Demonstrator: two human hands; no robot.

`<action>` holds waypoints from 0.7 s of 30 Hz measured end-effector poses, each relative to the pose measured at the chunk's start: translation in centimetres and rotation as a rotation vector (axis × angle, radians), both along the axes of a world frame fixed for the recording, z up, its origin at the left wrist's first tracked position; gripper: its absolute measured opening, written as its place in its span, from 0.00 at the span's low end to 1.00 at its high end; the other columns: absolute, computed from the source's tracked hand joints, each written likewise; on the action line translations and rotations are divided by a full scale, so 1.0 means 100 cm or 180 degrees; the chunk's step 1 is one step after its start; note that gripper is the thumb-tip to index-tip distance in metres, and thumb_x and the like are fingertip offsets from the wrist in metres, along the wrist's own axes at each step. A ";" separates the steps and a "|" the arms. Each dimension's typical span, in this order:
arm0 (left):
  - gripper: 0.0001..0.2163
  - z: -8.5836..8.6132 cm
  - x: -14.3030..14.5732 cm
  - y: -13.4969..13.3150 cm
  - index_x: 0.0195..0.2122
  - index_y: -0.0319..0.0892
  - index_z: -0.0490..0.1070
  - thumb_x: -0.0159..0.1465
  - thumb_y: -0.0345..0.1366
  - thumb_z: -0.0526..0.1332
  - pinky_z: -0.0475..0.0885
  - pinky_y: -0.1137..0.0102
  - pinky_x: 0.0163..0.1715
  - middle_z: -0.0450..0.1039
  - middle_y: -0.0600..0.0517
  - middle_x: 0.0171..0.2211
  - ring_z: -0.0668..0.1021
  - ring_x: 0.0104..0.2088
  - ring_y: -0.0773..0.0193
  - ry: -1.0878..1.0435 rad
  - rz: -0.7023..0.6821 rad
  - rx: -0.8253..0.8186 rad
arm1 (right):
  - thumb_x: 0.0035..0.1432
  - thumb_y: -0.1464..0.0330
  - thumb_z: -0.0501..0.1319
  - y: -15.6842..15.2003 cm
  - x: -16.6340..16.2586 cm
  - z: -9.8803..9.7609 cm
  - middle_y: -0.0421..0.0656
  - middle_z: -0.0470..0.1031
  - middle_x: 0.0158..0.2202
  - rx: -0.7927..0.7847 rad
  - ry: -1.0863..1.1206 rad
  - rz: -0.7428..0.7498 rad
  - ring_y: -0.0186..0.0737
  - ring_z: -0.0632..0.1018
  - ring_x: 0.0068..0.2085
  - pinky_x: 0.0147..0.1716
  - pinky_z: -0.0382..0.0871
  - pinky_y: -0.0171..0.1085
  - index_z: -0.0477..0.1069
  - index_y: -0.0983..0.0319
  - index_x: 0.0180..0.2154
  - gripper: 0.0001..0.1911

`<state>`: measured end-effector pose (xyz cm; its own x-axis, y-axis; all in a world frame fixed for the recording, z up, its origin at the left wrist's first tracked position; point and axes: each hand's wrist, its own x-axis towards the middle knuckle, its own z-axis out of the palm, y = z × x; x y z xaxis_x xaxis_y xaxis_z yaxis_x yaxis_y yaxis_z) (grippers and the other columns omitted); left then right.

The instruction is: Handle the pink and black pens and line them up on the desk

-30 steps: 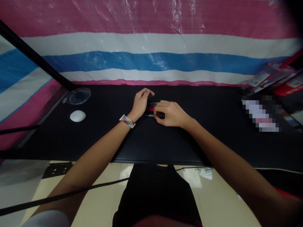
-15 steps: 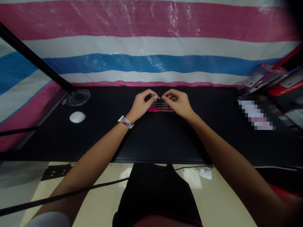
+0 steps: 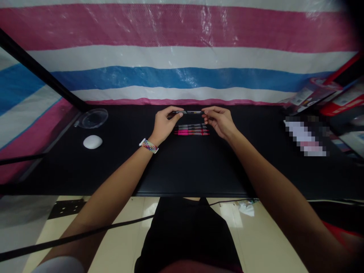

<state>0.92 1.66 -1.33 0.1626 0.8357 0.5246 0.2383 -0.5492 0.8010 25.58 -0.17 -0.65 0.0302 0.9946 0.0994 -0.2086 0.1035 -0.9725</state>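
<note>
Both hands pinch one pen at its ends, the left hand and right hand closed on it. It is level, just above a row of pens near the far edge of the table, and bare surface lies in front.

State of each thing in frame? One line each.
left hand: pinches one end of the dark pen.
right hand: pinches the other end.
dark pen: held level, crosswise.
pen row: lying flat on the black table, side by side.
clear dish: resting, untouched.
white oval object: resting, untouched.
</note>
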 end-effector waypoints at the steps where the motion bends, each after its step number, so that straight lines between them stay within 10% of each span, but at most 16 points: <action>1: 0.06 0.001 0.000 -0.001 0.46 0.47 0.85 0.69 0.37 0.70 0.82 0.59 0.53 0.88 0.48 0.47 0.87 0.47 0.56 -0.0006 -0.0001 -0.0015 | 0.53 0.63 0.77 0.001 0.001 -0.001 0.44 0.80 0.32 -0.0002 -0.0004 -0.0011 0.38 0.77 0.32 0.34 0.78 0.41 0.85 0.60 0.36 0.10; 10: 0.27 0.005 0.000 0.000 0.22 0.44 0.76 0.76 0.54 0.62 0.77 0.67 0.34 0.77 0.51 0.21 0.81 0.25 0.65 -0.0039 0.0236 -0.0319 | 0.51 0.66 0.79 0.002 -0.002 -0.005 0.44 0.83 0.35 0.0072 0.0049 0.0051 0.40 0.82 0.37 0.43 0.84 0.44 0.86 0.60 0.38 0.12; 15: 0.15 0.002 -0.002 0.006 0.40 0.46 0.81 0.68 0.53 0.72 0.80 0.66 0.38 0.85 0.50 0.34 0.84 0.34 0.63 -0.0265 -0.0038 -0.0183 | 0.52 0.64 0.79 0.003 -0.001 -0.005 0.43 0.82 0.34 0.0084 0.0010 -0.0012 0.40 0.82 0.36 0.42 0.85 0.44 0.86 0.59 0.38 0.11; 21: 0.16 0.002 -0.005 0.006 0.35 0.46 0.80 0.73 0.52 0.67 0.79 0.65 0.37 0.81 0.51 0.27 0.82 0.30 0.63 -0.0106 -0.0049 -0.0253 | 0.52 0.65 0.78 0.005 0.001 -0.005 0.43 0.82 0.34 0.0075 -0.0029 -0.0037 0.40 0.82 0.36 0.43 0.85 0.46 0.85 0.59 0.38 0.11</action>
